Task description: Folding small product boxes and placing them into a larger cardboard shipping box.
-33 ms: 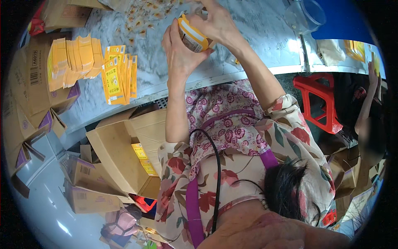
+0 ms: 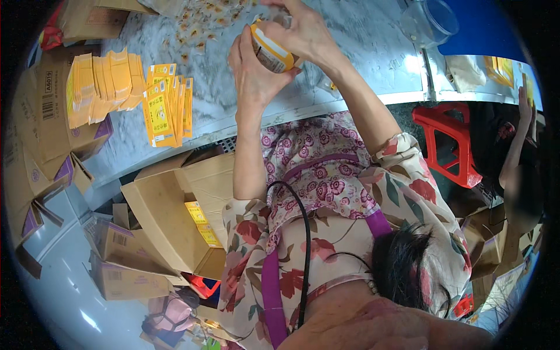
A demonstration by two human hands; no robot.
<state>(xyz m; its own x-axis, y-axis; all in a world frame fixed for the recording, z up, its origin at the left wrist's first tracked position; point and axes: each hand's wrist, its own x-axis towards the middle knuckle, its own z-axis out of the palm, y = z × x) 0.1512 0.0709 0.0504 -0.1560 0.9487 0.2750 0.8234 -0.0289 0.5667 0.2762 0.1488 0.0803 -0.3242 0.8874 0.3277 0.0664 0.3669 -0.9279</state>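
Note:
Over the table, my left hand (image 2: pixel 259 79) is closed round a small yellow carton (image 2: pixel 273 53). The carton's sides bow outward, and a white panel with print faces up. My right hand (image 2: pixel 303 35) bends over the far right side of the carton, with its thumb lying across the top. Whatever its other fingers may hold is hidden behind the hand. Many small clear packets (image 2: pixel 201 29) with brown and orange bits lie spread on the table beyond my hands. Left of my hands, several flat yellow cartons (image 2: pixel 166 111) lie fanned out near the table's edge.
Stacked yellow cartons (image 2: pixel 105 84) stand at the left beside brown cardboard boxes (image 2: pixel 49 99). An open cardboard box (image 2: pixel 157 201) sits below the table edge. At the right are a clear plastic tub (image 2: pixel 430 26), a red stool (image 2: pixel 446 140) and another person's arm (image 2: pixel 516 146).
My right thumb has shifted left across the top of the carton. My left hand and the carton stay nearly still.

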